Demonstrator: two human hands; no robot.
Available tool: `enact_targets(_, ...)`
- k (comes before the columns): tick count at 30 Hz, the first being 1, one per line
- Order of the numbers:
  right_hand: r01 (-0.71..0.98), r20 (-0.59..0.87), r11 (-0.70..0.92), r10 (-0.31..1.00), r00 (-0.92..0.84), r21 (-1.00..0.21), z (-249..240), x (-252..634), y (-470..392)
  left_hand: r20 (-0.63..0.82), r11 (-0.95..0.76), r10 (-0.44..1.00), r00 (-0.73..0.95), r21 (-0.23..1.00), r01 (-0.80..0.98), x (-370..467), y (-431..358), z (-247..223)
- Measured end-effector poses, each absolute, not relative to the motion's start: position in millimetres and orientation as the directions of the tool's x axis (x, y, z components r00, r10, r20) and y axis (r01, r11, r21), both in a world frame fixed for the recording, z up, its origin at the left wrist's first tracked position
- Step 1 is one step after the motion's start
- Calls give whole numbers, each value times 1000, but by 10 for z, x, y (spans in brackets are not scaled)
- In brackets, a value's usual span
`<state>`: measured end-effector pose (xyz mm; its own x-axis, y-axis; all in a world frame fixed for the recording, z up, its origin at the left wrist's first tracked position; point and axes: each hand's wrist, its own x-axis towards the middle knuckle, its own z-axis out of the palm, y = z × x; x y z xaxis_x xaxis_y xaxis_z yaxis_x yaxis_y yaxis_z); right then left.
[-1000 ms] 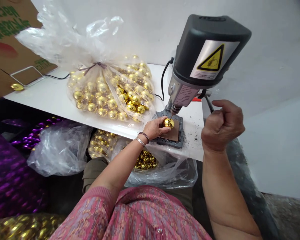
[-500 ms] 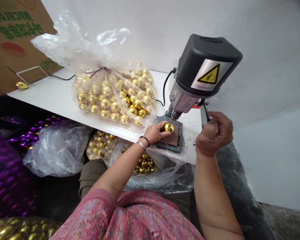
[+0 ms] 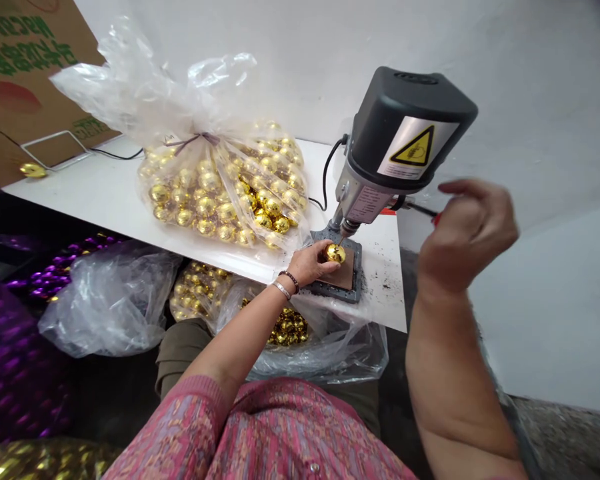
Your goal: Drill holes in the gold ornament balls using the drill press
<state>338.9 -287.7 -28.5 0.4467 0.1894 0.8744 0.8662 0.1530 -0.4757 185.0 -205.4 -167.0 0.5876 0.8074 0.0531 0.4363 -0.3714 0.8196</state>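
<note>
With thumb and fingers, my left hand (image 3: pixel 308 264) pinches a shiny gold ball (image 3: pixel 337 253) over the brown pad on the base (image 3: pixel 356 288) of a small bench drill press (image 3: pixel 409 133). Right above the ball is the thin drill bit (image 3: pixel 341 239); whether it touches cannot be made out. My right hand (image 3: pixel 469 233), slightly blurred, is closed around the end of the drill press lever (image 3: pixel 421 209), where a bit of red shows. Dark shavings (image 3: pixel 380 273) lie around the base.
A tied clear bag of gold balls (image 3: pixel 215 193) sits on the white table (image 3: pixel 80 198). Below are more bagged gold balls (image 3: pixel 200 287), crumpled clear plastic (image 3: pixel 115 300) and purple balls (image 3: pixel 55 277). A cardboard box (image 3: pixel 25 73) and a white wire frame (image 3: pixel 55 150) stand at left.
My right hand has moved up and to the right, swinging the lever outward. My left hand stays on the gold ball under the drill. The view has shifted slightly.
</note>
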Motion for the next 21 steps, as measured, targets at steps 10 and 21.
enact_targets(10, 723, 689, 105, 421, 590, -683, 243, 3533, -2683, 189, -376, 823, 536, 889, 263, 1363, -2396, -1648)
enact_targets(21, 671, 642, 79, 390, 660, -737, 186, 3579, -2664, 248, -568, 711, 658, 754, 330, 599, -2670, -1490)
